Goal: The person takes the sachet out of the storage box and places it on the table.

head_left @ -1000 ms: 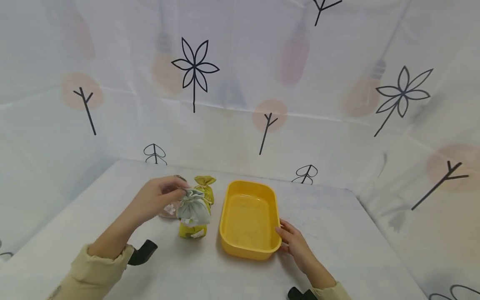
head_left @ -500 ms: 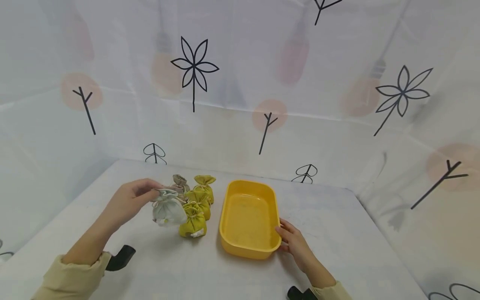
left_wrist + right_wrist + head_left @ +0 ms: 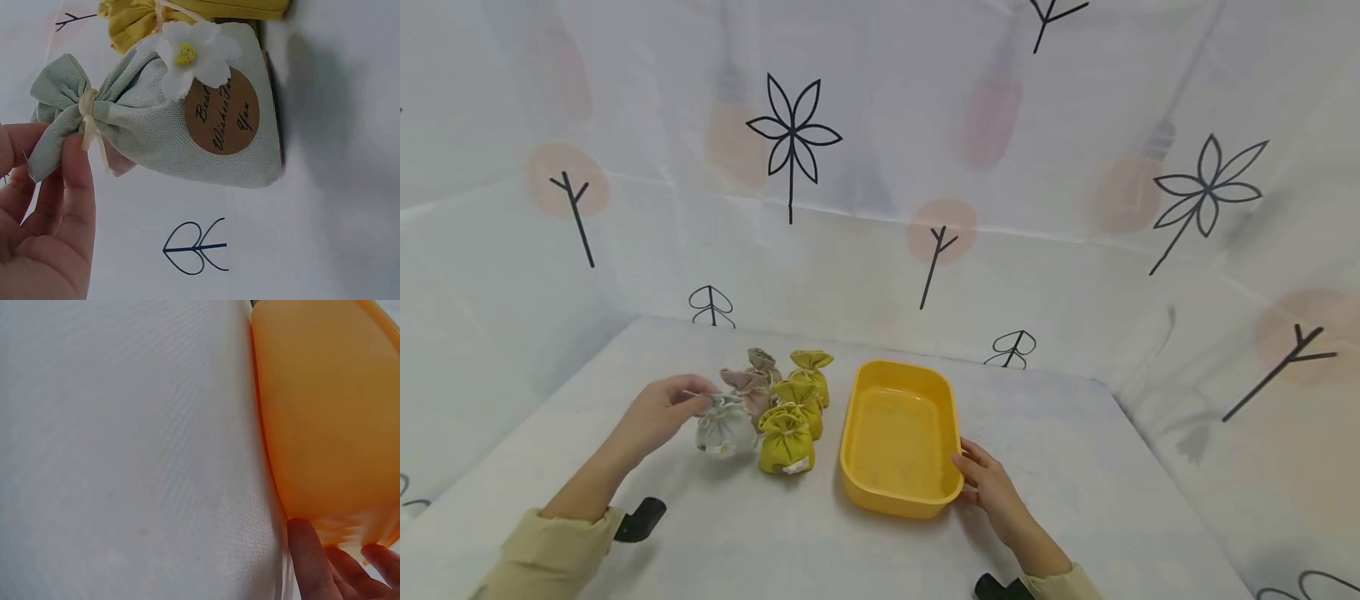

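Observation:
My left hand [image 3: 658,414] pinches the tied neck of a pale grey-green drawstring sachet [image 3: 726,427], fingertips on the gathered cloth. A white flower and a round brown label show on this sachet [image 3: 162,131] in the left wrist view. It is upright beside the other sachets, at table level or very close to it. My right hand [image 3: 992,487] touches the near right corner of a yellow plastic bin [image 3: 898,506], fingers fairly straight. In the right wrist view its fingertips [image 3: 304,534] meet the bin's outer wall [image 3: 331,412].
Several mustard-yellow sachets [image 3: 787,446] stand in a row just left of the bin. A pinkish sachet [image 3: 756,390] and a taupe one [image 3: 763,362] stand behind the held sachet. Patterned white cloth [image 3: 865,167] walls in the white table [image 3: 760,542].
My left hand has carried the grey-green sachet leftward from in front of the mustard ones, then lowered it beside the pinkish one. The right hand and the bin have stayed put.

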